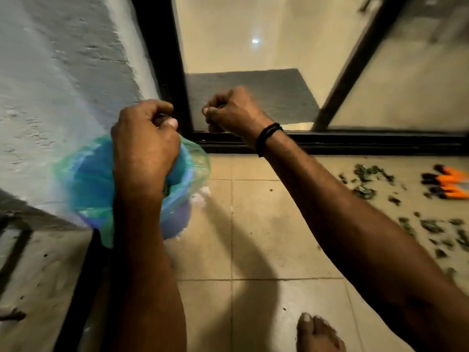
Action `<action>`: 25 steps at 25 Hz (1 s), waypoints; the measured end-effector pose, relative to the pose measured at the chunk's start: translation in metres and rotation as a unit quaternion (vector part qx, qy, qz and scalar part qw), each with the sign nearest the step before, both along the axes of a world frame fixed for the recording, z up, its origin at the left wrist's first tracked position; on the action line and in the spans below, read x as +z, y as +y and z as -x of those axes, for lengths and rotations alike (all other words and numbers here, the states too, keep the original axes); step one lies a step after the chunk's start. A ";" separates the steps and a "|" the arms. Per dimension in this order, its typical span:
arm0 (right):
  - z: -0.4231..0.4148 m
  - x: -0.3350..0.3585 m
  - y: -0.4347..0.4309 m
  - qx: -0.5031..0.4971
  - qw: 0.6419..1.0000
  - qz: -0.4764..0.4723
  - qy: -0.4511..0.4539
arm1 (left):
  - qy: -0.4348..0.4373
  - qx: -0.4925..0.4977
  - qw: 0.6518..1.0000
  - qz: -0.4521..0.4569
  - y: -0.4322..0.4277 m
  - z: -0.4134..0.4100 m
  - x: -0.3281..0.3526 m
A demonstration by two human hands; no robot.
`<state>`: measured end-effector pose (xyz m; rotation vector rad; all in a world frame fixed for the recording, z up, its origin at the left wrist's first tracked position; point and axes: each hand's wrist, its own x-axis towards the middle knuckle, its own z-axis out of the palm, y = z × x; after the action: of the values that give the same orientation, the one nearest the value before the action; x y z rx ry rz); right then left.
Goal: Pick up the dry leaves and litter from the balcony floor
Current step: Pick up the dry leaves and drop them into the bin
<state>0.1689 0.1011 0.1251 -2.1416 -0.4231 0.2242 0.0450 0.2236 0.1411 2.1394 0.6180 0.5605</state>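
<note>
Fisted left hand, filmy green bag, round blue bin, shrivelled leaves

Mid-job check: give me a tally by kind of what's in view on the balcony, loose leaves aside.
Hands: 2, left hand and right hand, both fisted
Blue bin: 1
Plastic bag lining it: 1
Orange-and-black tool: 1, blurred
Bare foot: 1
Total: 6

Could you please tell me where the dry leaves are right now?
In the head view, the leaves lie scattered on the tiled floor at the far right, beside and below the orange and black object.
</note>
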 end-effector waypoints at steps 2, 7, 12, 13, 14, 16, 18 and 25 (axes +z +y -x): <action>-0.003 -0.002 -0.061 -0.062 0.998 0.026 -0.001 | 0.015 -0.089 0.996 0.027 -0.060 -0.019 -0.014; 0.013 -0.041 -0.240 -0.282 0.945 0.164 -0.019 | 0.114 -0.259 0.958 0.051 -0.208 -0.045 -0.088; 0.088 -0.138 -0.371 -0.403 0.894 0.184 0.071 | 0.203 -0.347 0.915 -0.024 -0.320 -0.024 -0.170; 0.107 -0.152 -0.388 -0.403 0.889 0.192 0.097 | 0.220 -0.376 0.899 -0.051 -0.340 -0.019 -0.179; 0.122 -0.163 -0.402 -0.400 0.886 0.204 0.116 | 0.230 -0.401 0.883 -0.081 -0.358 -0.018 -0.185; 0.150 -0.181 -0.425 -0.404 0.878 0.214 0.140 | 0.250 -0.451 0.843 -0.151 -0.388 -0.018 -0.190; 0.174 -0.199 -0.445 -0.419 0.869 0.221 0.145 | 0.250 -0.503 0.793 -0.235 -0.416 -0.027 -0.194; 0.240 -0.252 -0.438 -0.364 0.877 0.247 0.191 | 0.267 -0.564 0.710 -0.326 -0.447 -0.011 -0.226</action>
<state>-0.0715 -0.3370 -0.1271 -2.5027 0.7498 0.3328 0.0555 -0.2230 -0.0851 2.8067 -0.8025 -0.6608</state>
